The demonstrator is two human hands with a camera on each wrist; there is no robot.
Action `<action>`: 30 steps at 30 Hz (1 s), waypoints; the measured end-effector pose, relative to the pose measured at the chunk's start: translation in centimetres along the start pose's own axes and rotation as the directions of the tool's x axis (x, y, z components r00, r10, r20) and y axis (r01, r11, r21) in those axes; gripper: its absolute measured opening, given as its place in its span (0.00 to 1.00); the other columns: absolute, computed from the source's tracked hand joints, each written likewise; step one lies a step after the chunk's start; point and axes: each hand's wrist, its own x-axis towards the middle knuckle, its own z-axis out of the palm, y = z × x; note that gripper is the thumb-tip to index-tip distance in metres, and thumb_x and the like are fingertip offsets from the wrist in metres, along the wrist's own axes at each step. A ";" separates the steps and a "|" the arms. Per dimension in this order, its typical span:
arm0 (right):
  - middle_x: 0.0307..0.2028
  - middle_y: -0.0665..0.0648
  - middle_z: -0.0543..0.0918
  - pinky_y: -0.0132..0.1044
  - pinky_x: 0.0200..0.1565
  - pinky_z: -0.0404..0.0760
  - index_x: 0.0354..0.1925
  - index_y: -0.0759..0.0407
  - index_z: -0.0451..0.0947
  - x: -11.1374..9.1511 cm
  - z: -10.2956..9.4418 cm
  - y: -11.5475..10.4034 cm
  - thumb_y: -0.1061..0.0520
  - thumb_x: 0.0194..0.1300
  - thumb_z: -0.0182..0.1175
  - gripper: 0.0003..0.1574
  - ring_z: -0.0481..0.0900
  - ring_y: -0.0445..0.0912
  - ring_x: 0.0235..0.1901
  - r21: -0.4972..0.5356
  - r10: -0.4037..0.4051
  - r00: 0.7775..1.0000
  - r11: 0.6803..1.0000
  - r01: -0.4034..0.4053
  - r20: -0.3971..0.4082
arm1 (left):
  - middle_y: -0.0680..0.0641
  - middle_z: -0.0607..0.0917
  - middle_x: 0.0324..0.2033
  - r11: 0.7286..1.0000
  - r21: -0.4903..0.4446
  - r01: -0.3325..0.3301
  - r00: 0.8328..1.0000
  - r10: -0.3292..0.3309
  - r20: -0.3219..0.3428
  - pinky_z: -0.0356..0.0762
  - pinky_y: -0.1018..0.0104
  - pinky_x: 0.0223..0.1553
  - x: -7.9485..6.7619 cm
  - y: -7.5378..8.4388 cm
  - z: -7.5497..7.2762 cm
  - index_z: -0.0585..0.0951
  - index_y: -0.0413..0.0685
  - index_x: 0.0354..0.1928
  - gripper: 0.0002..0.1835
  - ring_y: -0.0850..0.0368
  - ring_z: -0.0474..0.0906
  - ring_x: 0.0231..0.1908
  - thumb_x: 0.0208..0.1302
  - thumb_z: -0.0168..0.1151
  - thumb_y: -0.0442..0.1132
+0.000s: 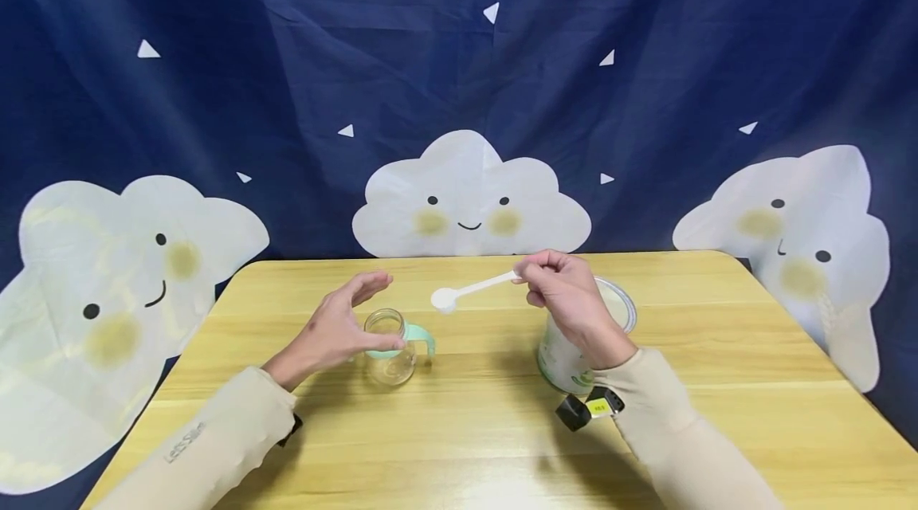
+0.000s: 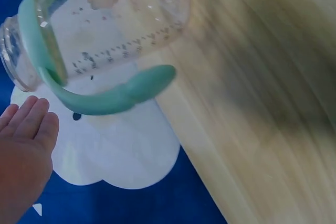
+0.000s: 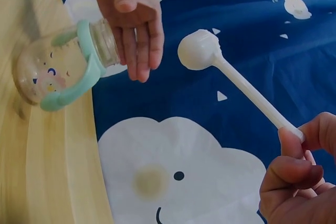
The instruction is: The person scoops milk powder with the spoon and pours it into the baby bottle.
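A clear baby bottle with a mint-green handled collar stands upright and uncapped on the table. My left hand is beside its neck, fingers and thumb spread; whether they touch the glass I cannot tell. In the left wrist view, printed measuring marks run along the bottle. My right hand pinches the end of a white long-handled scoop. Its bowl, heaped with white powder in the right wrist view, hangs in the air right of the bottle. Beneath my right hand stands a tin, partly hidden by it.
The wooden table reaches back to a dark blue curtain printed with smiling white clouds and small triangles. A black wrist device on my right wrist is close to the tin's front side.
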 end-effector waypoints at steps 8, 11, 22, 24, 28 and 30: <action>0.20 0.49 0.79 0.28 0.23 0.65 0.27 0.60 0.81 0.4 1.5 0.2 0.70 0.58 0.59 0.08 0.64 0.39 0.20 -0.004 0.005 1.000 1.000 -0.005 -0.012 | 0.41 0.74 0.66 1.000 0.007 0.009 1.000 -0.009 0.029 0.63 0.41 0.67 -0.4 -1.5 -0.1 0.70 0.42 0.67 0.48 0.38 0.66 0.68 0.44 0.84 0.46; 0.19 0.49 0.80 0.28 0.23 0.66 0.29 0.64 0.81 0.6 2.1 0.2 0.69 0.58 0.60 0.04 0.65 0.39 0.20 -0.005 0.000 1.000 1.000 0.000 -0.025 | 0.41 0.76 0.64 1.000 0.000 0.018 0.999 -0.018 0.036 0.64 0.41 0.66 -0.4 -2.0 0.0 0.71 0.41 0.66 0.47 0.39 0.68 0.66 0.44 0.84 0.46; 0.21 0.49 0.81 0.26 0.23 0.67 0.32 0.70 0.80 1.0 3.8 1.2 0.69 0.56 0.60 0.03 0.66 0.38 0.19 0.022 -0.009 1.000 1.000 0.010 -0.030 | 0.43 0.82 0.57 0.999 -0.015 0.039 0.998 -0.038 0.057 0.69 0.44 0.64 -0.6 -3.6 0.8 0.76 0.39 0.61 0.42 0.41 0.75 0.60 0.42 0.85 0.44; 0.21 0.49 0.81 0.26 0.23 0.67 0.32 0.71 0.80 1.1 4.1 1.4 0.69 0.56 0.60 0.04 0.66 0.38 0.19 0.023 -0.008 1.000 1.000 0.009 -0.027 | 0.44 0.82 0.55 0.999 -0.014 0.046 0.997 -0.045 0.059 0.70 0.44 0.63 -0.6 -3.7 0.9 0.77 0.40 0.60 0.41 0.41 0.75 0.59 0.42 0.85 0.45; 0.23 0.49 0.81 0.26 0.24 0.67 0.30 0.68 0.80 1.3 4.8 1.8 0.70 0.56 0.60 0.02 0.66 0.38 0.19 0.025 -0.005 1.000 1.000 0.006 -0.027 | 0.47 0.84 0.50 0.997 -0.023 0.072 0.995 -0.071 0.064 0.74 0.47 0.59 -0.5 -3.7 1.0 0.79 0.42 0.57 0.39 0.44 0.78 0.56 0.41 0.85 0.45; 0.23 0.49 0.81 0.26 0.23 0.67 0.28 0.64 0.80 1.4 5.1 2.1 0.70 0.56 0.60 0.04 0.66 0.38 0.18 0.029 0.002 1.000 1.000 -0.001 -0.031 | 0.48 0.85 0.47 0.996 -0.030 0.086 0.995 -0.084 0.063 0.76 0.52 0.56 -0.5 -3.6 1.0 0.80 0.43 0.56 0.37 0.47 0.80 0.53 0.41 0.85 0.44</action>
